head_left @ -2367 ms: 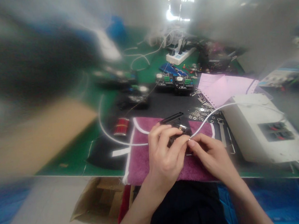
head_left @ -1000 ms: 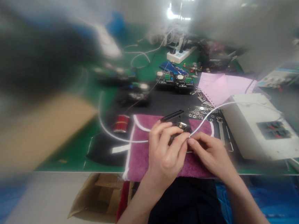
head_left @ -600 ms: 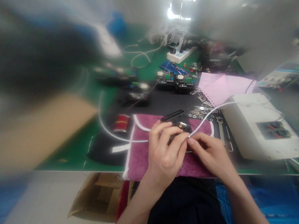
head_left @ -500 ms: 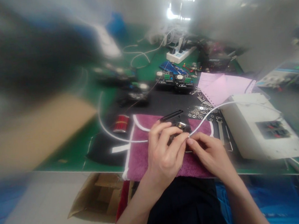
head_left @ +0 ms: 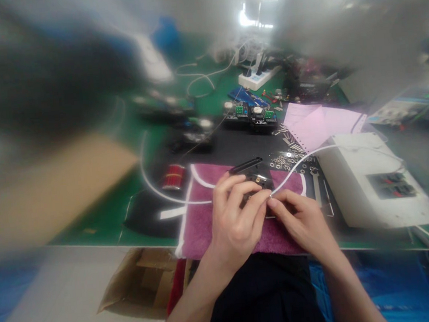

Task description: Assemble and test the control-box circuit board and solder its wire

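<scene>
My left hand is closed, thumb and index finger pinched over a dark device with a brass-coloured spot. My right hand is closed too, its thumb and index fingertips meeting the left ones. Between the fingertips shows a tiny shiny metal piece, too small to name. A white cable runs from there up to the right; another white length leads left from behind my left hand. Under both hands lies a purple cloth with white edging. Fingers hide much of the device, which has a black bar behind it.
A red spool stands left of the cloth. Loose washers, screws and a wrench lie to the right, beside a white box. Behind are circuit modules, pink papers and a power strip.
</scene>
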